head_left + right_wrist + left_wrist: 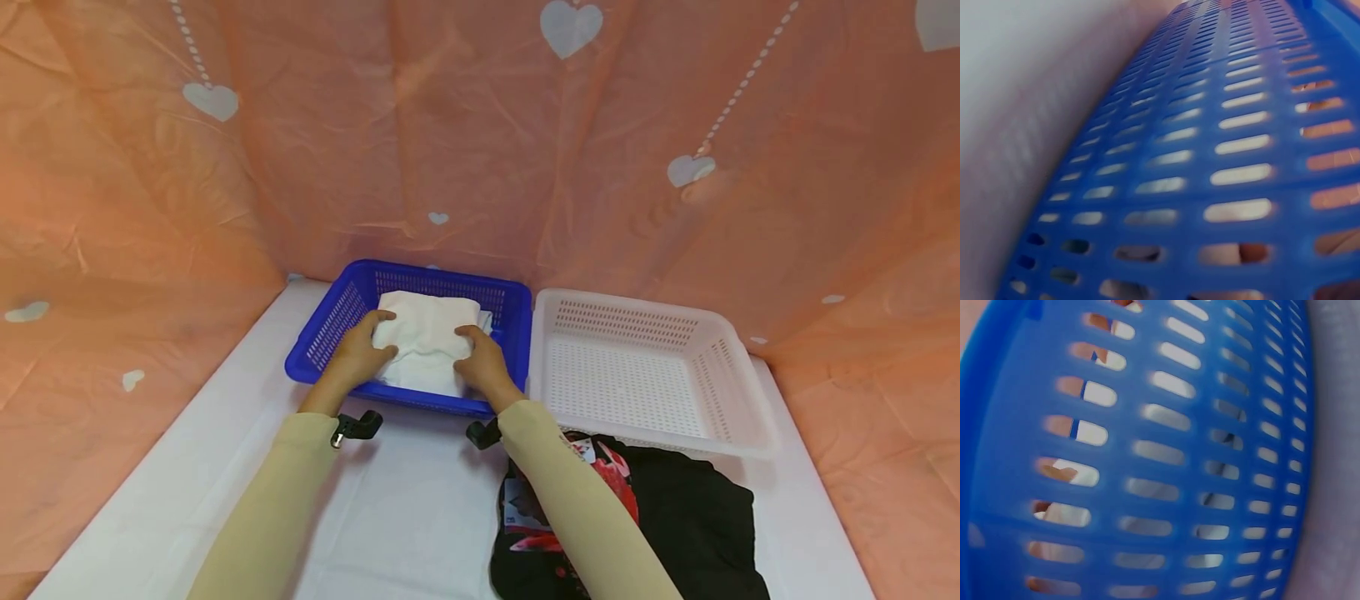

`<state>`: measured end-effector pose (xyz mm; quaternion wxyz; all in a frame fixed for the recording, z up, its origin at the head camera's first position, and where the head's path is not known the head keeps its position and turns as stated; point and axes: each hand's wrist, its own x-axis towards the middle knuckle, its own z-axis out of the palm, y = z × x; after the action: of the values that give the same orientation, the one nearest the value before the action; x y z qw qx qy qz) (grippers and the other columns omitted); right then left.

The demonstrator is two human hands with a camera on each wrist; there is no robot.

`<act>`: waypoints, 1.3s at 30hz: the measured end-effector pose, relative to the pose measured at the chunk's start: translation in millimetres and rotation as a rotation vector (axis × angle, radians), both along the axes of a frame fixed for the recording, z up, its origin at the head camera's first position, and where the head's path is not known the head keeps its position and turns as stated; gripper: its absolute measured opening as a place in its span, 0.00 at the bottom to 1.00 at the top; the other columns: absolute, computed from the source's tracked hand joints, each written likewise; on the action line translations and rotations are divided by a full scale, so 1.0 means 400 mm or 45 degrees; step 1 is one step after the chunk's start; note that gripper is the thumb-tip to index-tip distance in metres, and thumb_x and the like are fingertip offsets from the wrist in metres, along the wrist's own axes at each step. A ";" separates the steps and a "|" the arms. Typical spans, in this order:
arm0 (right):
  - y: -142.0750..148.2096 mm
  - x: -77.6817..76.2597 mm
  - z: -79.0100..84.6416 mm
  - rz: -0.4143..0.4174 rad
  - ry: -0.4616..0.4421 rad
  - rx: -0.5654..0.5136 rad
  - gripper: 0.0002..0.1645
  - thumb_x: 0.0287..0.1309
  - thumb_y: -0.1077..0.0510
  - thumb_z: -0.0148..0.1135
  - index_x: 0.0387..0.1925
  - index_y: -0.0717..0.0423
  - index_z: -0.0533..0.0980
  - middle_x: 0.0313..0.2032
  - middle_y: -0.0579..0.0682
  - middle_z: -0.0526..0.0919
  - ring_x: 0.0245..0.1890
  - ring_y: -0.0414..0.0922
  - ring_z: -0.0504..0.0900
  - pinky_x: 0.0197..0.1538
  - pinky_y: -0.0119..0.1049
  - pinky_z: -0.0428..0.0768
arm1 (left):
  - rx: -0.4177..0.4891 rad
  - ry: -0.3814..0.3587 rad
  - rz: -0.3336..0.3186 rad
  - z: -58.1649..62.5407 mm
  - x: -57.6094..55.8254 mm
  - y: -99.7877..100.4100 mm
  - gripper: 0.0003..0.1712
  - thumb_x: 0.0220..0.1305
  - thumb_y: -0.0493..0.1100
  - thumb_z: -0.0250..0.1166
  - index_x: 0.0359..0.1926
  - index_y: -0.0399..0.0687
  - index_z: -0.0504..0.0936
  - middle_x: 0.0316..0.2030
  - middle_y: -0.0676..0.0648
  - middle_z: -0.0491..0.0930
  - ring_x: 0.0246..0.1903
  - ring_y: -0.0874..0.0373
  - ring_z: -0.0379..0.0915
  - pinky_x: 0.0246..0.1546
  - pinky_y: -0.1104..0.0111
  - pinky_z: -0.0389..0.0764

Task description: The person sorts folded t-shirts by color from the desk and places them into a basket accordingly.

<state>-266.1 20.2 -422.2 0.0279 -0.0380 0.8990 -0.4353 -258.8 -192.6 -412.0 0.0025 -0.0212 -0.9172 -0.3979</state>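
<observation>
A folded white cloth [427, 333] lies inside a blue plastic basket [517, 333], over a paler folded piece [485, 322] that peeks out at its right. My left hand [360, 354] holds the cloth's left side, with thumb and forefinger set apart on its edge. At the opposite side my right hand [483, 362] grips it, fingers bent toward the cloth's middle. Both wrist views look through the slotted basket wall [1141, 450], so the cloth and fingers appear only in bits behind the slots. The far fingers are partly hidden by the cloth.
Right of the blue basket stands a white plastic basket [731, 375], close against it. In front of that lies a black garment [690, 517] with a red floral print, partly under my right forearm. An orange curtain [480, 150] with hearts hangs behind the white table [397, 517].
</observation>
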 end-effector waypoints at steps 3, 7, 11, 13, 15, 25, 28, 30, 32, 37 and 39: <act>0.001 0.000 0.001 -0.009 -0.041 0.025 0.36 0.44 0.72 0.62 0.59 0.49 0.74 0.60 0.58 0.76 0.53 0.53 0.74 0.53 0.45 0.75 | -0.026 -0.047 -0.003 -0.001 -0.002 0.002 0.33 0.62 0.39 0.61 0.67 0.46 0.63 0.68 0.33 0.61 0.69 0.37 0.55 0.67 0.45 0.57; 0.000 -0.002 0.001 0.001 -0.075 0.047 0.37 0.44 0.72 0.61 0.59 0.49 0.73 0.61 0.58 0.75 0.57 0.54 0.73 0.57 0.47 0.74 | -0.073 -0.113 0.004 0.001 -0.005 0.003 0.34 0.62 0.39 0.61 0.68 0.43 0.61 0.69 0.33 0.60 0.69 0.36 0.54 0.68 0.45 0.57; -0.004 -0.002 -0.001 0.038 -0.105 0.106 0.38 0.44 0.72 0.60 0.61 0.50 0.72 0.61 0.59 0.75 0.54 0.54 0.74 0.56 0.46 0.74 | -0.110 -0.161 0.019 0.008 -0.004 0.002 0.34 0.63 0.40 0.60 0.68 0.42 0.61 0.68 0.32 0.60 0.68 0.36 0.54 0.67 0.45 0.58; -0.005 0.001 -0.001 0.050 -0.110 0.125 0.38 0.45 0.70 0.60 0.62 0.50 0.70 0.60 0.60 0.76 0.54 0.54 0.74 0.56 0.46 0.73 | -0.118 -0.156 0.027 0.009 -0.003 0.001 0.34 0.63 0.41 0.60 0.68 0.41 0.62 0.68 0.32 0.61 0.68 0.35 0.55 0.67 0.45 0.58; -0.005 0.004 0.000 0.035 -0.099 0.134 0.36 0.47 0.68 0.61 0.62 0.50 0.70 0.59 0.60 0.76 0.55 0.54 0.74 0.57 0.47 0.73 | -0.118 -0.141 0.057 0.008 -0.001 0.002 0.33 0.63 0.43 0.61 0.67 0.42 0.63 0.67 0.31 0.61 0.68 0.35 0.55 0.67 0.46 0.59; 0.006 0.036 0.040 -0.020 0.098 0.117 0.27 0.56 0.57 0.59 0.59 0.49 0.71 0.51 0.58 0.78 0.46 0.54 0.78 0.50 0.49 0.76 | -0.031 0.139 0.244 -0.003 0.005 0.011 0.27 0.60 0.47 0.62 0.60 0.44 0.71 0.56 0.34 0.70 0.57 0.38 0.68 0.59 0.48 0.68; 0.027 0.052 0.059 0.040 0.132 0.000 0.27 0.57 0.56 0.60 0.59 0.50 0.72 0.52 0.59 0.78 0.46 0.54 0.79 0.50 0.48 0.77 | -0.016 0.257 0.254 0.003 0.009 0.016 0.25 0.59 0.47 0.62 0.57 0.46 0.74 0.52 0.36 0.74 0.53 0.40 0.71 0.54 0.50 0.70; 0.043 0.065 0.069 0.089 0.150 -0.072 0.27 0.57 0.56 0.60 0.60 0.51 0.72 0.53 0.59 0.77 0.46 0.54 0.80 0.49 0.48 0.78 | -0.012 0.334 0.266 0.008 0.015 0.018 0.23 0.59 0.47 0.63 0.55 0.46 0.76 0.51 0.36 0.75 0.51 0.42 0.72 0.51 0.50 0.72; 0.059 0.079 0.075 0.138 0.172 -0.113 0.28 0.57 0.56 0.60 0.60 0.52 0.71 0.54 0.60 0.78 0.46 0.54 0.81 0.47 0.47 0.79 | 0.004 0.391 0.274 0.016 0.025 0.022 0.22 0.58 0.47 0.63 0.54 0.47 0.78 0.50 0.38 0.77 0.50 0.43 0.73 0.49 0.51 0.72; 0.103 0.123 0.079 0.196 0.198 -0.191 0.27 0.57 0.57 0.62 0.60 0.51 0.72 0.54 0.60 0.79 0.45 0.53 0.82 0.44 0.43 0.81 | 0.090 0.426 0.200 0.036 0.067 0.046 0.22 0.59 0.47 0.64 0.53 0.47 0.78 0.51 0.41 0.78 0.50 0.43 0.74 0.49 0.52 0.74; 0.125 0.144 0.082 0.196 0.196 -0.235 0.26 0.56 0.58 0.64 0.58 0.48 0.73 0.53 0.58 0.79 0.45 0.52 0.82 0.43 0.41 0.82 | 0.130 0.420 0.142 0.044 0.088 0.063 0.22 0.59 0.47 0.64 0.54 0.46 0.77 0.52 0.40 0.78 0.51 0.43 0.75 0.50 0.51 0.75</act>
<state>-208.6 70.1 -389.3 -0.0116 -0.1425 0.8492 -0.5084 -223.7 -167.5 -394.6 0.1761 -0.0352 -0.8827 -0.4343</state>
